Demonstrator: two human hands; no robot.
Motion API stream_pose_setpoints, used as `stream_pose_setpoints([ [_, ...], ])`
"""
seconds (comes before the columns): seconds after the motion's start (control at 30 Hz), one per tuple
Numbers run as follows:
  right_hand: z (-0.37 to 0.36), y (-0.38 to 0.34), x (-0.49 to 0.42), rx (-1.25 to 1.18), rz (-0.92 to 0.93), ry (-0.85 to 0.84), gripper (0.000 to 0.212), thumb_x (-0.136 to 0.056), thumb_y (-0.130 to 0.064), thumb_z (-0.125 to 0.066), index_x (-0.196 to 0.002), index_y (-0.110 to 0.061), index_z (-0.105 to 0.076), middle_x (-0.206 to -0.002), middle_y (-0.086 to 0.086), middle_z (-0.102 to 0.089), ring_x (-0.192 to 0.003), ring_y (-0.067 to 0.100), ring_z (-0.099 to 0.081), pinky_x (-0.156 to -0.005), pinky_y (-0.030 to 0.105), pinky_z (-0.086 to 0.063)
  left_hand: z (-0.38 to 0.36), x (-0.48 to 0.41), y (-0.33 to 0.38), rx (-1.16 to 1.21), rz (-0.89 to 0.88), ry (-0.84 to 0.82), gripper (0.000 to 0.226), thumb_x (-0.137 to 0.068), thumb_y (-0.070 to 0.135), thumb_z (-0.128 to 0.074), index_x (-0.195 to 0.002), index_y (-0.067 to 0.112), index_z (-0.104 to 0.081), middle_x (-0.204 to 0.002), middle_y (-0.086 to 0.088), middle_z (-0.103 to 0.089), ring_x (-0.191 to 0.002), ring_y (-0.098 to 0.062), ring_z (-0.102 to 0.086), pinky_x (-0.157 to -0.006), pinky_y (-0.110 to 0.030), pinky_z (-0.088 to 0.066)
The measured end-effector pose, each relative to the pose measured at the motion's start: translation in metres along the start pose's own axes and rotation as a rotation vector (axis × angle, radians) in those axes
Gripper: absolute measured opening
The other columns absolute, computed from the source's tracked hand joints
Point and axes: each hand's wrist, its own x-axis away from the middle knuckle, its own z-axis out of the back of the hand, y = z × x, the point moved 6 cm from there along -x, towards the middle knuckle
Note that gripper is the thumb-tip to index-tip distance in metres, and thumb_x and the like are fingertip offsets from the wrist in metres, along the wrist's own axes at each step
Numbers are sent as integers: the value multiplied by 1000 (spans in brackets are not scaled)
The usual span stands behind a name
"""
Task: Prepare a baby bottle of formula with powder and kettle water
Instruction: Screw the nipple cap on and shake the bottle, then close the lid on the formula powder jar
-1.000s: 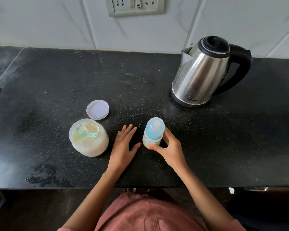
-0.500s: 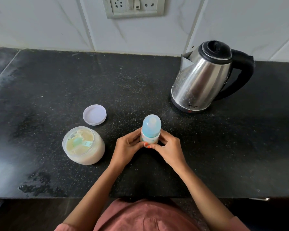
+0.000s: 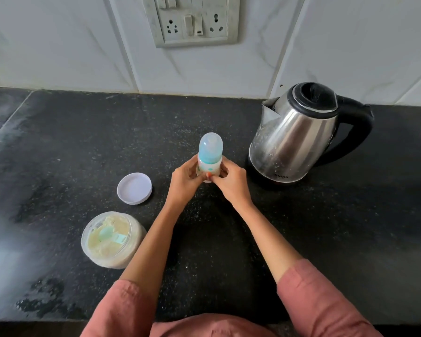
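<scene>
The left hand (image 3: 184,183) has joined the right hand (image 3: 231,184) in gripping the bottle (image 3: 210,149).

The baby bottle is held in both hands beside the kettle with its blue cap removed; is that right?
No: the head view shows the blue cap on the baby bottle, held by the left hand and right hand beside the kettle.

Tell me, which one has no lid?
The clear plastic powder jar; its round white lid lies nearby. The blue-capped baby bottle and steel kettle are closed.
</scene>
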Motion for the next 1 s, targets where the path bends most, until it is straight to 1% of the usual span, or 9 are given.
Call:
stream_pose_setpoints([
  [0.1,-3,0,-9,-3,2,3,49,-70,-11,-76,-117,-11,-60,-110,5,-68,-103,15,-63,-92,34,-52,2,-6,1,64,15,9,52,-80,6,-69,-125,23,-51,-109,12,-64,-102,-2,-61,-86,-20,-48],
  [0.27,-7,4,-16,1,-13,-10,49,-71,-12,-75,-118,-12,-60,-113,5,-67,-105,15,-61,-93,34,-50,1,-13,-6,131,51,22,51,-79,1,-69,-126,13,-53,-111,5,-65,-105,-6,-61,-86,-20,-49],
  [0.37,-10,9,-15,9,-29,-33,49,-72,-13,-75,-118,-13,-59,-113,5,-67,-106,15,-61,-93,36,-51,0,-13,-12,147,73,16,50,-79,2,-69,-123,19,-53,-110,7,-64,-105,-5,-61,-87,-22,-49],
  [0.47,-11,11,-14,9,-25,-39,48,-74,-15,-74,-119,-13,-58,-114,5,-67,-107,15,-61,-93,35,-51,-1,-12,-14,163,89,20,50,-79,2,-69,-120,24,-52,-107,13,-63,-102,0,-61,-84,-19,-49],
  [0.63,-11,10,-11,14,-32,-46,45,-77,-19,-72,-119,-15,-58,-115,3,-66,-108,14,-60,-94,34,-50,-1,-11,-15,136,94,2,51,-81,3,-68,-124,23,-50,-111,13,-61,-104,0,-59,-90,-22,-48],
  [0.77,-9,6,-8,58,-38,-31,44,-77,-20,-72,-119,-14,-58,-116,4,-65,-109,15,-59,-93,31,-49,0,-7,-11,20,92,17,59,-85,5,-64,-138,14,-41,-127,7,-54,-117,-7,-52,-100,-26,-41],
  [0.87,-6,4,0,40,-38,33,48,-77,-16,-71,-122,-13,-56,-121,5,-63,-112,15,-57,-92,28,-47,5,2,-12,-26,136,87,63,-87,6,-62,-142,10,-33,-143,-3,-41,-130,-14,-40,-107,-31,-34],
  [0.93,-4,5,8,35,-31,81,48,-78,-12,-70,-124,-11,-55,-122,6,-62,-111,14,-57,-91,26,-48,6,10,-13,-36,154,105,62,-87,5,-62,-142,9,-32,-146,-5,-37,-133,-16,-36,-109,-33,-32],
  [1.0,-1,6,16,53,-10,127,44,-79,-11,-69,-121,-11,-57,-119,5,-62,-105,9,-56,-89,26,-50,7,22,-13,-39,156,115,60,-87,5,-61,-141,9,-34,-144,-5,-40,-132,-16,-37,-108,-28,-31],
])
